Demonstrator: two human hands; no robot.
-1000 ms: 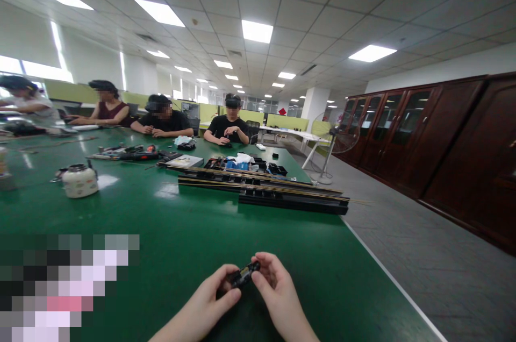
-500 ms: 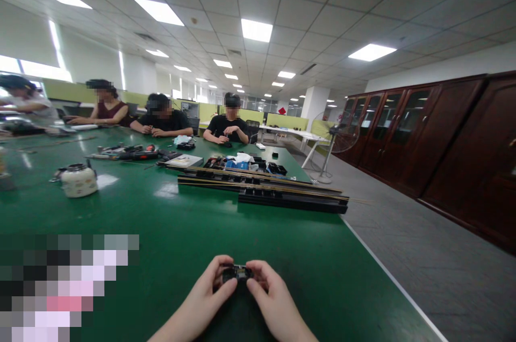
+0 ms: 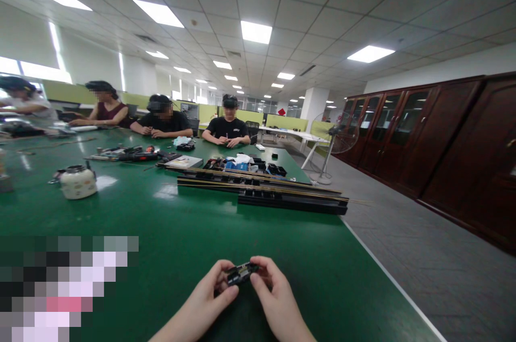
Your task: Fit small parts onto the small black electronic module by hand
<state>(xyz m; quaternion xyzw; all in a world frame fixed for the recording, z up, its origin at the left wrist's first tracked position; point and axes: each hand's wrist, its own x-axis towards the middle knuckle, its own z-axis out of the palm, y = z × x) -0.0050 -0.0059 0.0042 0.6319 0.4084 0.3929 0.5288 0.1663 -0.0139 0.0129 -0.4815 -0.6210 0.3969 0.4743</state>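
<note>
Between my two hands is a small black part (image 3: 242, 274) with a lighter metallic strip in its middle; its exact kind is too small to tell. It is held just above the green table (image 3: 161, 245), tilted with its right end higher. My left hand (image 3: 213, 289) grips its left end, thumb below and fingers behind. At the other end, my right hand (image 3: 271, 287) pinches it between thumb and forefinger. The undersides of the part and some fingertips are hidden.
Long black rails (image 3: 290, 203) with thin brass-coloured rods lie across the table ahead. Behind them is a box of small parts (image 3: 242, 163). A cream jar (image 3: 79, 183) stands left, near assorted tools (image 3: 137, 155). Several people sit along the far side. A fan (image 3: 332, 132) stands right.
The black part has turned from level to tilted, right end up, showing more of its inner face. My right fingers have shifted slightly up. Across the table, a person's hands have lowered.
</note>
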